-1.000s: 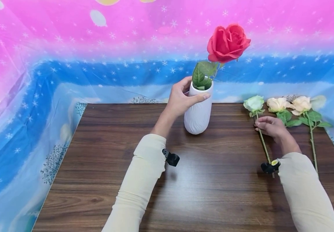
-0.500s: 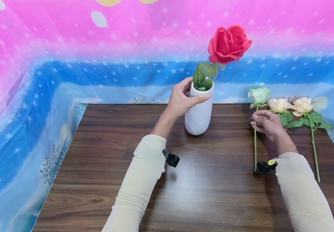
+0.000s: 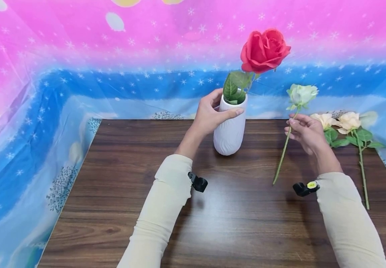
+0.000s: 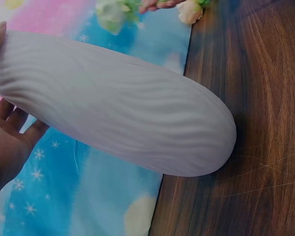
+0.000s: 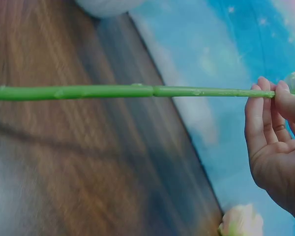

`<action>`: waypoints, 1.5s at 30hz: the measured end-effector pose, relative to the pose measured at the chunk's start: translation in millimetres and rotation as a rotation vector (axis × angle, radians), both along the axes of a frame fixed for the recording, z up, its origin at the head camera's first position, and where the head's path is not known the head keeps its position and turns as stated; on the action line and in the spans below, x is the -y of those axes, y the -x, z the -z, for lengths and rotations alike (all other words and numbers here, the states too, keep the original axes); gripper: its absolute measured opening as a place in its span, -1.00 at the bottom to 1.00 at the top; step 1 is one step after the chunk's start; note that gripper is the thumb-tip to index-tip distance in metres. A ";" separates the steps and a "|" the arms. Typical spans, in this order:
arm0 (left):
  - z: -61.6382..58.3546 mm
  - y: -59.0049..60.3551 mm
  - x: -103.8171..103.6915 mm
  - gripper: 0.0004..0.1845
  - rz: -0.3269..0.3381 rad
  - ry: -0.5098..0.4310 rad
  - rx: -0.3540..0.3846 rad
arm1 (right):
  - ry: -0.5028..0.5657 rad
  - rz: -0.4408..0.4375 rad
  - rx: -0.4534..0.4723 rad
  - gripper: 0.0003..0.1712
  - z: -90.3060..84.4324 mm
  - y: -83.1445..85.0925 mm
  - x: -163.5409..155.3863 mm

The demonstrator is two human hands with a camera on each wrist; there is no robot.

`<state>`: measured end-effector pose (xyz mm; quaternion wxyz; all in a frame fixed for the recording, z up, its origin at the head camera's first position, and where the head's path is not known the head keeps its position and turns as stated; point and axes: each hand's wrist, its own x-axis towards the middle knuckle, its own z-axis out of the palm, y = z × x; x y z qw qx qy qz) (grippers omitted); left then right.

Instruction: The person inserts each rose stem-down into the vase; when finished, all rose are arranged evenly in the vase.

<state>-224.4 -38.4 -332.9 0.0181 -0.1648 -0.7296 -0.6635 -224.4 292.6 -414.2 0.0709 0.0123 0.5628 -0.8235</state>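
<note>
Near the table's back edge stands a white ribbed vase [image 3: 229,130], large in the left wrist view. My left hand [image 3: 209,113] grips it near the rim, thumb across the front. A red rose [image 3: 264,52] with green leaves leans to the right out of its mouth. To the right, my right hand [image 3: 308,132] pinches the stem of a pale green rose [image 3: 301,95] just under the bloom. That rose is raised off the table, its stem slanting down to the left. In the right wrist view the green stem [image 5: 113,92] runs to the pinching fingertips [image 5: 268,88].
Two cream roses lie at the back right of the brown wooden table [image 3: 233,216]: one [image 3: 348,122] shows its long stem, the other [image 3: 323,121] is partly behind my right hand. A pink and blue snowflake cloth [image 3: 129,82] hangs behind and at the sides.
My right hand has lifted the pale green rose off the table; its bloom rose and the stem's lower end swung left. The left hand and the vase stay in place.
</note>
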 end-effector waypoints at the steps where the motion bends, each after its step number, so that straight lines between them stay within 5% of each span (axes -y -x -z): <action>1: -0.1 0.0 0.3 -0.35 -0.001 0.000 0.000 | -0.002 0.000 -0.015 -0.82 -3.0 0.3 2.8; 11: 0.3 -0.4 2.7 -0.36 -0.003 -0.001 -0.002 | 0.051 0.024 -0.116 -0.83 -25.4 -0.6 26.5; 27: 1.4 -1.2 2.9 -0.34 0.003 0.003 0.001 | 0.316 0.085 -0.333 -0.87 -84.2 -9.9 54.8; 45: -0.5 -4.9 1.5 -0.34 0.003 0.016 -0.017 | 0.344 0.199 -0.508 -0.85 -133.2 -21.5 66.3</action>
